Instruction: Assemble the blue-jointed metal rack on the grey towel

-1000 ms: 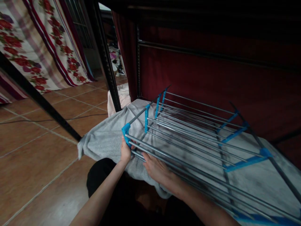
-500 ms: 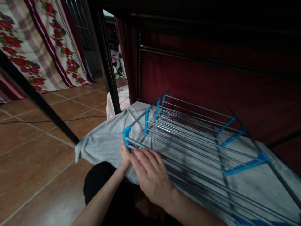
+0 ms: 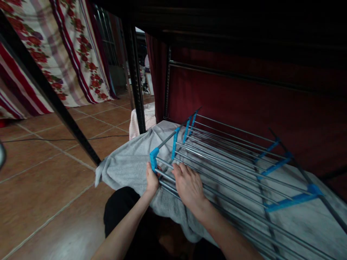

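A rack of grey metal rods (image 3: 233,155) with blue plastic brackets lies across a grey cloth. My left hand (image 3: 152,179) is closed around the near-left end, at the blue corner bracket (image 3: 154,157); some of its fingers are hidden behind the rods. To the right of it, my right hand (image 3: 188,184) rests over the front rods with its fingers bent down around them. More blue brackets (image 3: 295,201) join the rods at the rack's far-right side.
The grey cloth (image 3: 124,169) hangs over the front edge of the low surface. Black metal posts (image 3: 138,83) and a slanted bar (image 3: 54,97) frame the space at left. A dark red curtain (image 3: 230,94) hangs behind. A thin cable (image 3: 62,139) crosses the tiled floor.
My right hand has moved right along the front rods, away from the corner bracket, and now curls over them. My left hand stays at the corner. The view has shifted slightly left.
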A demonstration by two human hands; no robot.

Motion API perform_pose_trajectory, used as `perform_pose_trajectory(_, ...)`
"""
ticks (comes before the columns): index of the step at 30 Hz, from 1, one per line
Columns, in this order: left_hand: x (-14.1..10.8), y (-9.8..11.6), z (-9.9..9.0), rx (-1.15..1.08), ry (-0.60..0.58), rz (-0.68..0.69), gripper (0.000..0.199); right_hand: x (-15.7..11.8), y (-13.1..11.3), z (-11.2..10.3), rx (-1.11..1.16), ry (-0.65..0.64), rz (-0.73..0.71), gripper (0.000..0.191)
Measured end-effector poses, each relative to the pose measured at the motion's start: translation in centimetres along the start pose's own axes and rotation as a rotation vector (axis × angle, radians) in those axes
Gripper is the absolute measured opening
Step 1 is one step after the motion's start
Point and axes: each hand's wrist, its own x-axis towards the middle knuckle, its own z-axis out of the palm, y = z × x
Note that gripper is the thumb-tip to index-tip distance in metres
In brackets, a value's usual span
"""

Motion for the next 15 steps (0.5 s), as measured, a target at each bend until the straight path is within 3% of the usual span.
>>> perform_pose_trajectory(6, 0.2, 0.0, 0.1, -0.033, 0.038, -0.045, 0.067, -0.2, -0.3, 0.1, 0.018, 0.069, -0.024, 0.029)
perform_pose_trajectory(9, 0.2, 0.1, 0.0, -0.058, 0.044, -0.042, 0.063, -1.8, -1.1, 0.8, 0.119, 0.163, -0.140, 0.034)
perform_pose_trajectory(12, 0.2, 0.3, -0.1, -0.044, 0.024, -0.059, 0.065, -4.6, -2.0, 3.0, 0.246, 0.117, -0.306, 0.034)
perform_pose_trajectory(15, 0.0, 0.6, 0.1, -0.037, 0.038, -0.112, 0.067, -7.0, -2.1, 6.4, 0.239, 0.023, -0.221, 0.043)
